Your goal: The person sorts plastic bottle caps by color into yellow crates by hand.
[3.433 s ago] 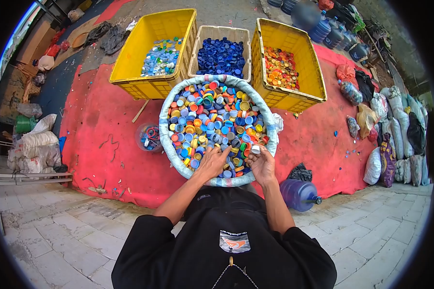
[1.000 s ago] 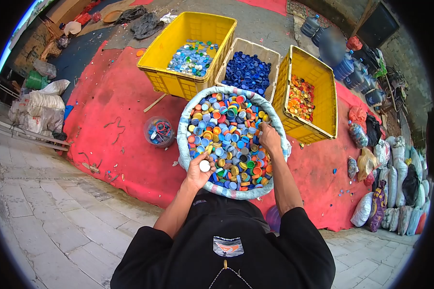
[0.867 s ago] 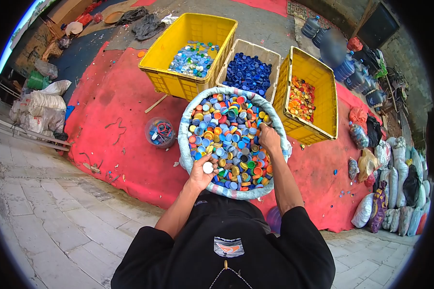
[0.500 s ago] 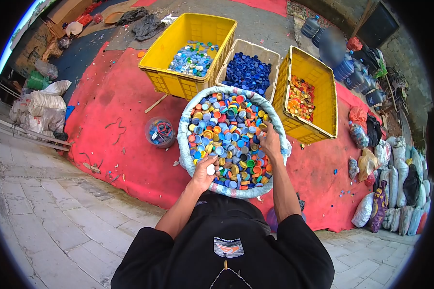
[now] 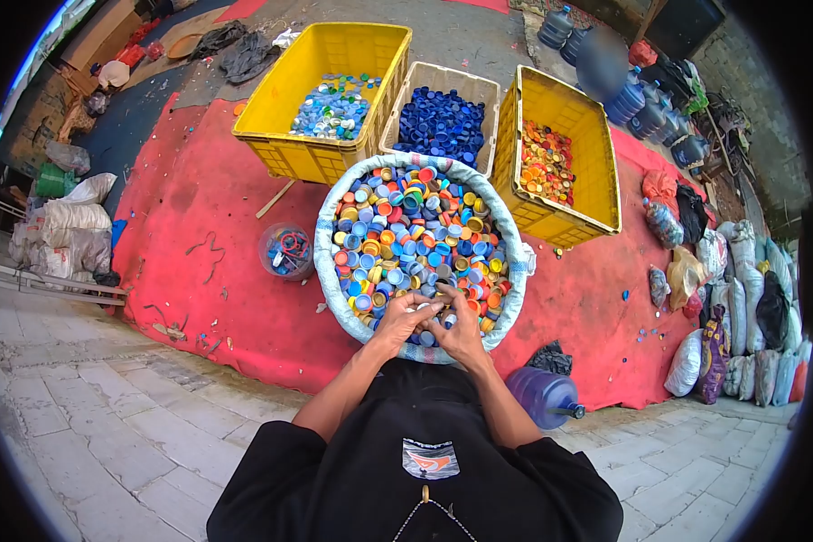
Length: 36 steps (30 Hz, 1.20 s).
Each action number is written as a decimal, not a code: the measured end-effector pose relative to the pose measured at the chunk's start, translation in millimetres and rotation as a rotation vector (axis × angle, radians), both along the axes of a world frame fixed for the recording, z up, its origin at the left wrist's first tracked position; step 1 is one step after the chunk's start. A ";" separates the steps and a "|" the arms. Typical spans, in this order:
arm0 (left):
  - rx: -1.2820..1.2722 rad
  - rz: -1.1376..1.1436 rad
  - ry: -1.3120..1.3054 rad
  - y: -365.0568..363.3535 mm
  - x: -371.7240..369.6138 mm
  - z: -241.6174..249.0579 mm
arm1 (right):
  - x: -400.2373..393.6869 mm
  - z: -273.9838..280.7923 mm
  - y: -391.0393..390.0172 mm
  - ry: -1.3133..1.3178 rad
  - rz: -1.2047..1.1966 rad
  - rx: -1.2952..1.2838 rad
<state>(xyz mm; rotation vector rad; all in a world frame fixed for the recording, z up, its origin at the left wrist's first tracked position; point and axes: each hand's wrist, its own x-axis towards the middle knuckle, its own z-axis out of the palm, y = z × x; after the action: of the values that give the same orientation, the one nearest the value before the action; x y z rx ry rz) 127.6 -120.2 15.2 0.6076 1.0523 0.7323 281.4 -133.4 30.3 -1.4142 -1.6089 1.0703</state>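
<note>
A round sack with a rolled pale-blue rim stands right before me, filled with mixed-colour bottle caps. My left hand is closed over its near side, with a white bottle cap at its fingertips. Beside it, my right hand has its fingers bent inward, the tips almost meeting those of the left. What the right fingers grip is too small to make out.
Beyond the sack stand a yellow crate with blue, green and white caps, a whitish crate of dark-blue caps, and another yellow crate of orange and red caps. A small bucket is at left, a water jug at right.
My right hand has come from the sack's right side toward me and joined the left hand at the near edge. My left hand has shifted slightly right. The view has moved somewhat.
</note>
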 end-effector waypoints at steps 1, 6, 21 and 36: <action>0.009 -0.010 0.020 -3.3 0.0 -3.5 | 0.0 -4.4 -4.9 0.002 0.009 0.031; 0.009 -0.018 0.074 -15.9 0.2 -4.4 | 0.0 -14.0 -14.1 0.036 0.057 0.027; -0.051 0.313 0.027 11.1 -45.3 -7.2 | 52.8 -18.3 1.2 1.161 -0.508 -0.515; 0.617 -0.224 0.946 13.6 -68.2 3.2 | 18.1 -26.9 12.7 1.142 -0.440 -0.638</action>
<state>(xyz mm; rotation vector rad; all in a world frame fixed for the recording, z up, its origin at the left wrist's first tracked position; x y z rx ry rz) 59.4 -106.6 18.4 1.6813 1.5801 0.5579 299.5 -120.7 3.4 -1.0468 -0.1333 1.7178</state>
